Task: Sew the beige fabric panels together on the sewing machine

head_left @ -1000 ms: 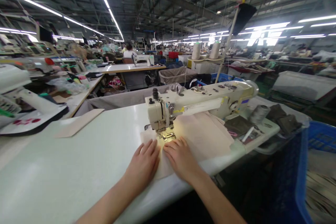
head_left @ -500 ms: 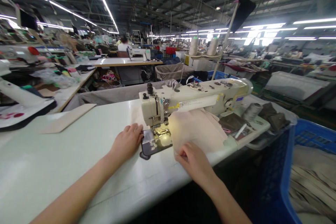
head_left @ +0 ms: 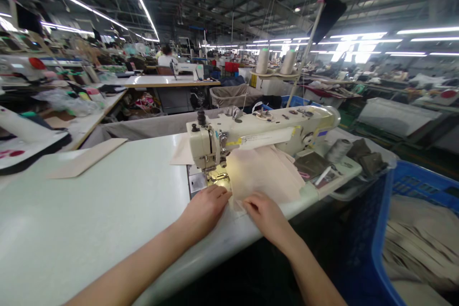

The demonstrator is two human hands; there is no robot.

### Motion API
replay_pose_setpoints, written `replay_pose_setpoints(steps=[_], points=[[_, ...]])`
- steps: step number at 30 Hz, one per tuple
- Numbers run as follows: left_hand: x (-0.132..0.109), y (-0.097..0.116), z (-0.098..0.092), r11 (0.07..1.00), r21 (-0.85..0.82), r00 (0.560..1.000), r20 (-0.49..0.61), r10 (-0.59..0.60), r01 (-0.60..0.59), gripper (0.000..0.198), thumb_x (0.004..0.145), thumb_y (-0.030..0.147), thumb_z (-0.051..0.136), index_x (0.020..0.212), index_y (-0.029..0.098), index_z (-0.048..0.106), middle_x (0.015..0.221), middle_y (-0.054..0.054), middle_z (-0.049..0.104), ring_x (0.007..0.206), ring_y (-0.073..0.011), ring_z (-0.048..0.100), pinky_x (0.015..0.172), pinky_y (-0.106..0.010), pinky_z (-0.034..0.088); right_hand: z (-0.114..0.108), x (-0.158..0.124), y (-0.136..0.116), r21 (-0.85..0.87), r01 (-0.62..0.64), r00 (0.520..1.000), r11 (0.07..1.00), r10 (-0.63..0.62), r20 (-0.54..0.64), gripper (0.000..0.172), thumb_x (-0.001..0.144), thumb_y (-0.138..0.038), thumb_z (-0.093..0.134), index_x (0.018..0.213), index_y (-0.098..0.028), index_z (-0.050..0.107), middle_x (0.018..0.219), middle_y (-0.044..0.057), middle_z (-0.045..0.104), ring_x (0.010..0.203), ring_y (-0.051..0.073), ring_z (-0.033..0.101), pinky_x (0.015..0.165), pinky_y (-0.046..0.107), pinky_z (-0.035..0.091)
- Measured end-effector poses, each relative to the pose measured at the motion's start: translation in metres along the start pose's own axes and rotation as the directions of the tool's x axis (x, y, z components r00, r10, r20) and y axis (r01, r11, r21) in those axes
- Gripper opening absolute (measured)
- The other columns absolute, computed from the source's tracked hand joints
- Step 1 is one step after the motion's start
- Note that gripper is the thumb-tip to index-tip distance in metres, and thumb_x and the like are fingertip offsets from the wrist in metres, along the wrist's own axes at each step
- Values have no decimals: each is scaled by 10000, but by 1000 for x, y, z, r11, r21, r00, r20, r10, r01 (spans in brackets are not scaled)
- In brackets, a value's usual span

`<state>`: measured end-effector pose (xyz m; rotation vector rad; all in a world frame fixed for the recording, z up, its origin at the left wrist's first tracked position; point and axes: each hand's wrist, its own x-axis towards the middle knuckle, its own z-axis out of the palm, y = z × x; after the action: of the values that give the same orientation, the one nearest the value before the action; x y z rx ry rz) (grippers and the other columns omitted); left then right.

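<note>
A beige fabric piece (head_left: 265,172) lies on the table to the right of the needle area, partly under the arm of a cream sewing machine (head_left: 258,129). My right hand (head_left: 264,210) pinches its near edge between thumb and bent fingers. Beside it, my left hand (head_left: 210,205) is closed, with its fingertips at the near left corner of the same fabric and its palm over the machine's metal plate. The thumb of this hand is hidden. A lamp lights the presser foot (head_left: 217,176) yellow.
Another beige piece (head_left: 88,158) lies on the left of the white table (head_left: 136,201). Part of a further one (head_left: 182,152) shows behind the machine head. At right stands a blue crate (head_left: 382,229) of folded fabric. A grey thread cone (head_left: 339,150) sits by the machine.
My left hand has moved right, from the left side of the metal plate to the fabric's corner. My right hand stays at the fabric's near edge. The view has shifted slightly.
</note>
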<state>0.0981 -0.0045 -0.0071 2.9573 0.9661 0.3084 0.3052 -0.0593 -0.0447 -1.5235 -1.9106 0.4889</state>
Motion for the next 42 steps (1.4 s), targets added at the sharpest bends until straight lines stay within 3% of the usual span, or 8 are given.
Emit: replay_pose_setpoints(steps=[9, 18, 26, 30, 34, 36, 38, 42], points=[[22, -9, 12, 950, -279, 988, -99, 117, -140, 555, 790, -68, 422, 1251, 143, 647, 1272, -126, 685, 1198, -244, 621, 1046, -418, 518, 3, 1, 10, 53, 9, 997, 999, -5, -76, 189, 967, -205, 535, 782, -220, 571, 791, 4, 610, 772, 183, 585, 710, 289, 426], [43, 2, -5, 865, -474, 985, -42, 165, -165, 447, 809, 2, 428, 1103, 168, 721, 1155, -90, 737, 1123, -206, 666, 1021, -358, 518, -1, -2, 7, 67, 14, 995, 998, -8, -95, 174, 971, -220, 465, 813, -225, 539, 799, 5, 597, 777, 187, 589, 707, 287, 437], [42, 0, -10, 872, -467, 979, 60, 197, -147, 386, 773, 42, 528, 1063, 167, 750, 1172, -100, 720, 1134, -218, 661, 1041, -340, 493, -3, 2, 8, 120, -2, 998, 993, 9, -60, 178, 916, -194, 503, 745, -221, 544, 783, -5, 595, 763, 170, 578, 698, 278, 447], [54, -5, -1, 916, -359, 981, 1, 192, -179, 432, 766, 86, 651, 1189, 158, 699, 1303, -138, 660, 1239, -270, 603, 1066, -387, 481, -2, 5, -1, 79, 101, 983, 992, -87, -163, 194, 960, -226, 469, 779, -223, 536, 817, 25, 608, 796, 193, 592, 725, 311, 465], [60, -7, 1, 917, -237, 947, -108, 303, -320, 299, 921, 96, 549, 1172, 156, 701, 1274, -127, 699, 1242, -237, 619, 1104, -393, 470, -15, -6, -19, 10, 237, 930, 972, -224, -292, 210, 1019, -357, 491, 884, -228, 589, 926, 67, 662, 903, 234, 633, 804, 369, 492], [45, -7, -4, 914, -145, 918, -182, 351, -379, 314, 996, 143, 478, 1246, 147, 668, 1306, -142, 688, 1289, -250, 593, 1131, -437, 454, -23, -17, -25, -23, 255, 894, 967, -245, -375, 331, 938, -521, 639, 1089, -227, 616, 1090, 115, 677, 1044, 299, 638, 913, 443, 503], [12, -10, -8, 917, -76, 905, -208, 370, -392, 364, 1033, 188, 437, 1355, 162, 603, 1381, -149, 644, 1355, -270, 541, 1122, -460, 471, -28, -30, -26, -46, 283, 890, 958, -280, -360, 674, 790, -644, 762, 1294, -238, 572, 1250, 149, 651, 1172, 363, 608, 1014, 511, 479], [-79, -25, -11, 947, -85, 946, -131, 298, -310, 480, 1049, 179, 369, 1517, 261, 441, 1443, -82, 606, 1390, -229, 511, 1146, -408, 454, -11, -46, -27, 13, 435, 900, 901, -435, 15, 1116, 646, -646, 868, 1555, -254, 351, 1495, 149, 519, 1348, 376, 509, 1145, 486, 408]])
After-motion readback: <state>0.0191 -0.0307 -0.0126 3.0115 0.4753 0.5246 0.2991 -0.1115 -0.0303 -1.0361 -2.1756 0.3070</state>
